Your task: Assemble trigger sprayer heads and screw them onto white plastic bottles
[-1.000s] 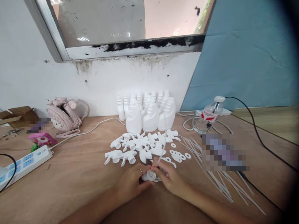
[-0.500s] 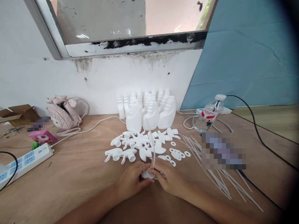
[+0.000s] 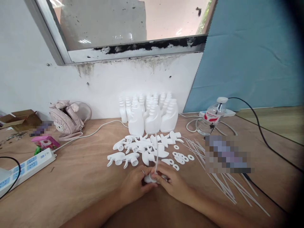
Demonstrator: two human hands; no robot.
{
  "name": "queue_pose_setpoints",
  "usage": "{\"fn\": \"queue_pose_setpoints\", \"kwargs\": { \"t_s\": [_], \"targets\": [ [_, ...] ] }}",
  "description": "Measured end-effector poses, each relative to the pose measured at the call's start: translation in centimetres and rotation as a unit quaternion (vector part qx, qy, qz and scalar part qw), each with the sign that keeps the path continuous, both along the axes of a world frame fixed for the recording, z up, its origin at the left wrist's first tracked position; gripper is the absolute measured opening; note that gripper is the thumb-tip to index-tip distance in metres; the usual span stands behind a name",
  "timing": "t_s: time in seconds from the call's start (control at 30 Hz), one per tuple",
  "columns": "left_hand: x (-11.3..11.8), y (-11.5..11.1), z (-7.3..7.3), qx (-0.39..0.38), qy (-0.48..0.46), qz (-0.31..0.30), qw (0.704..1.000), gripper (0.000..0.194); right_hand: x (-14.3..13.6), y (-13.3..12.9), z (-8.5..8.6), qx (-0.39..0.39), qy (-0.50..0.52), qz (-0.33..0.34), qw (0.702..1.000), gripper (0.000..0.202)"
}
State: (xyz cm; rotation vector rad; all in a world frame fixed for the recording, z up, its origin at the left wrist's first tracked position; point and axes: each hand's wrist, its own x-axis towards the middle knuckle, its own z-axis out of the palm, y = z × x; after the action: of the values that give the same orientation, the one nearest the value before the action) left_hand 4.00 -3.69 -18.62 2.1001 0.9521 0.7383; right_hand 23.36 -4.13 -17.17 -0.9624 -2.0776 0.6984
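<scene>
My left hand (image 3: 136, 183) is closed around a white trigger sprayer head (image 3: 148, 179), whose round collar faces up between my hands. My right hand (image 3: 172, 180) pinches the lower end of a thin white dip tube (image 3: 156, 155) at that collar; the fingers hide where tube and sprayer meet. The tube stands nearly upright. Just beyond lie several loose white trigger sprayer heads (image 3: 129, 158). White ring gaskets (image 3: 180, 157) are scattered to their right, and a bundle of loose dip tubes (image 3: 222, 183) lies farther right.
White bottles (image 3: 152, 118) stand in rows against the wall. To the right are a clear water bottle (image 3: 211, 118), a blurred-out object (image 3: 228, 155) and a black cable (image 3: 261, 134). On the left are a power strip (image 3: 26, 167), a pink box (image 3: 45, 142), a pink bag (image 3: 66, 118) and a cardboard box (image 3: 22, 120).
The dip tube has gone from curved and leaning left to straighter and more upright. Both hands stay in nearly the same place, and the camera view has shifted slightly.
</scene>
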Motion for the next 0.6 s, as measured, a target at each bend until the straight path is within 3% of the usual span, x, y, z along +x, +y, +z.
{"fn": "queue_pose_setpoints", "kwargs": {
  "t_s": [0.07,0.2,0.3,0.4,0.5,0.6],
  "targets": [
    [-0.1,0.0,0.1,-0.029,-0.023,0.015,0.999,0.036,0.4,-0.1,0.3,-0.002,0.029,-0.003,1.000,0.017],
    [-0.1,-0.4,0.5,-0.102,-0.156,0.058,0.981,0.034,1.4,0.0,1.1,0.013,0.063,-0.022,0.998,0.034],
    [0.2,-0.9,1.4,-0.120,-0.235,0.076,0.962,0.033,2.0,0.5,1.3,-0.008,0.073,-0.012,0.997,0.028],
    [0.4,-0.3,3.4,-0.054,-0.207,0.033,0.976,0.030,2.6,1.4,1.3,-0.088,0.132,0.003,0.987,0.021],
    [0.1,2.6,5.7,0.073,-0.129,-0.007,0.989,0.039,3.8,2.5,1.6,-0.183,0.277,-0.008,0.943,0.024],
    [-0.6,7.9,7.4,0.176,-0.097,0.103,0.974,0.041,5.6,3.9,2.7,-0.220,0.408,-0.043,0.885,0.025]
  ]
}}
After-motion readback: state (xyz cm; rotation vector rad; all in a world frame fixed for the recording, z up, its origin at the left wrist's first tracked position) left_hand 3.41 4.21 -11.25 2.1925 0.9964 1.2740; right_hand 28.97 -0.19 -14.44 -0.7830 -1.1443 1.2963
